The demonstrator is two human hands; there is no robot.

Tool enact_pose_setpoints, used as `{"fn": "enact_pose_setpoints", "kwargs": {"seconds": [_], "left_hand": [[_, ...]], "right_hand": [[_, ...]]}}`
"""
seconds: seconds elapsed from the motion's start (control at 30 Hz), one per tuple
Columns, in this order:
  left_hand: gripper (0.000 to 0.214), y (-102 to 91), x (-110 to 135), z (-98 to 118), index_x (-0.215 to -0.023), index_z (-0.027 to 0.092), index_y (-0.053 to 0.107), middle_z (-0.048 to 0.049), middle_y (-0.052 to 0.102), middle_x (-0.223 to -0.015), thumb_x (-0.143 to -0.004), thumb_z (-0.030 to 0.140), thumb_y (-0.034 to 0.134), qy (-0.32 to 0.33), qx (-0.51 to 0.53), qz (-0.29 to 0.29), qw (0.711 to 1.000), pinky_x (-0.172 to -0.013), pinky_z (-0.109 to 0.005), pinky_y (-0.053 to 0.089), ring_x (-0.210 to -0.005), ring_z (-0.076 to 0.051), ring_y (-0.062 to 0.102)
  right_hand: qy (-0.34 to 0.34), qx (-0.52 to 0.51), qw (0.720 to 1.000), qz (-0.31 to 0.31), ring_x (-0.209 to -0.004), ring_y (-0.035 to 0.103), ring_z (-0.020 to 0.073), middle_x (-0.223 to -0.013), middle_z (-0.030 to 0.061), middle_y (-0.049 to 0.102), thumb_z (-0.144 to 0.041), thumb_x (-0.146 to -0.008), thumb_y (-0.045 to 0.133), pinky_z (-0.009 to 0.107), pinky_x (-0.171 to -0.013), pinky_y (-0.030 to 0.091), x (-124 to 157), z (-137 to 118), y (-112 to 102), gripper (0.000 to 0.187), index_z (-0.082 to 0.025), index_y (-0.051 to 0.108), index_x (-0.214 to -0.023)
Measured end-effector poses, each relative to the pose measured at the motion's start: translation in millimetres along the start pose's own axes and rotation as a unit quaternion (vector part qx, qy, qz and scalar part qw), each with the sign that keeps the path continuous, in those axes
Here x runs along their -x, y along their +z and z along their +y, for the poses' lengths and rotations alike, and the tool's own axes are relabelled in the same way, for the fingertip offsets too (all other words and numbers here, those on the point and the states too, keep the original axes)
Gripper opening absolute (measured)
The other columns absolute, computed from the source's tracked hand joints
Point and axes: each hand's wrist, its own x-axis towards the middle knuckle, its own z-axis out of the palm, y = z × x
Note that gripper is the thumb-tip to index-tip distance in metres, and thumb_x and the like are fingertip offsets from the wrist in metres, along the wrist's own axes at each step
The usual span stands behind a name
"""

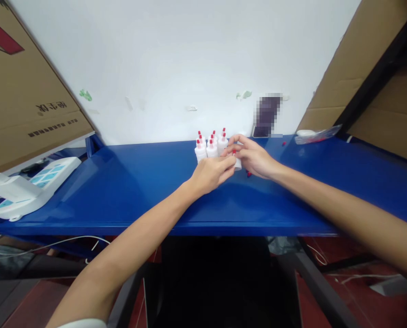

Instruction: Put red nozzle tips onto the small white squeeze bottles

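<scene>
Between my two hands is a small white squeeze bottle (238,165) with a red tip cap (234,152). My left hand (212,174) is closed, with its fingertips at the bottle's upper left side. My right hand (255,157) curls around the bottle from the right, fingers bent near the cap; its exact grip is partly hidden. Just behind and left of the hands, several similar white bottles (212,150) with red tips stand upright in a tight group. Small loose red caps (249,174) lie on the blue table (138,182) under my right hand.
A phone (267,116) leans on the white wall behind the table. Right of it lie another red cap (284,143) and a clear plastic bag (317,135). A white power strip (49,182) with a plugged-in charger sits at the left, beside cardboard (29,91).
</scene>
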Motion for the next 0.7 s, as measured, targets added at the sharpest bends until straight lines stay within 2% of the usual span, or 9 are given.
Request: {"fn": "enact_pose_setpoints", "kwargs": {"seconds": [0.1, 0.27, 0.37, 0.47, 0.57, 0.7], "left_hand": [[0.024, 1.3, 0.4, -1.4, -0.088, 0.018, 0.062, -0.0013, 0.066, -0.074, -0.102, 0.027, 0.045, 0.007, 0.003, 0.022, 1.0, -0.058, -0.022, 0.04, -0.062, -0.011, 0.058], [0.026, 5.4, 1.5, -5.4, -0.084, 0.018, 0.06, -0.0019, 0.065, -0.075, -0.103, 0.027, 0.045, 0.01, 0.01, 0.095, 0.995, -0.063, -0.023, 0.043, -0.065, -0.011, 0.058], [0.027, 5.6, 0.8, -5.9, -0.082, 0.019, 0.059, -0.0015, 0.064, -0.074, -0.104, 0.027, 0.045, -0.011, 0.018, 0.102, 0.995, -0.064, -0.024, 0.043, -0.064, -0.011, 0.057], [0.028, 3.8, -0.1, -5.0, -0.082, 0.019, 0.058, -0.0014, 0.063, -0.073, -0.104, 0.028, 0.044, -0.022, 0.025, 0.102, 0.994, -0.063, -0.024, 0.043, -0.062, -0.011, 0.055], [0.029, 2.5, -0.1, -3.0, -0.081, 0.019, 0.059, -0.0015, 0.063, -0.073, -0.104, 0.029, 0.044, 0.012, 0.036, 0.064, 0.997, -0.063, -0.024, 0.042, -0.064, -0.012, 0.056], [0.029, 2.9, -0.3, 2.4, -0.084, 0.018, 0.06, -0.0012, 0.063, -0.073, -0.105, 0.031, 0.044, 0.064, 0.038, -0.03, 0.997, -0.062, -0.024, 0.041, -0.064, -0.012, 0.056]], "right_hand": [[-0.021, 0.034, 0.999, 0.007, -0.076, 0.064, 0.0187, -0.099, 0.0058, 0.072, -0.022, -0.076, 0.06, 0.033, -0.065, 0.051, -0.9, 1.9, -3.5, 0.03, -0.024, 0.05, -0.104], [-0.129, 0.148, 0.98, 0.036, -0.079, 0.063, 0.0179, -0.086, 0.0022, 0.069, -0.039, -0.087, 0.067, 0.033, -0.073, 0.052, 2.7, -4.5, -6.5, 0.02, -0.022, 0.062, -0.097], [-0.146, 0.198, 0.968, 0.047, -0.078, 0.063, 0.0182, -0.082, 0.0027, 0.07, -0.045, -0.087, 0.068, 0.033, -0.075, 0.053, 3.8, -8.6, -8.5, 0.024, -0.021, 0.069, -0.084], [-0.144, 0.197, 0.967, 0.068, -0.084, 0.066, 0.0208, -0.089, 0.005, 0.074, -0.048, -0.09, 0.062, 0.035, -0.078, 0.055, 3.0, -6.9, -12.9, 0.031, -0.021, 0.075, -0.086], [-0.179, 0.212, 0.955, 0.102, -0.097, 0.069, 0.0237, -0.107, 0.007, 0.076, -0.044, -0.095, 0.054, 0.039, -0.086, 0.056, 2.7, -2.3, -19.1, 0.033, -0.021, 0.077, -0.1], [-0.242, 0.342, 0.905, 0.078, -0.116, 0.066, 0.027, -0.124, 0.0089, 0.073, -0.039, -0.095, 0.056, 0.045, -0.105, 0.049, 5.4, 1.0, -23.4, 0.035, -0.022, 0.073, -0.12]]}}
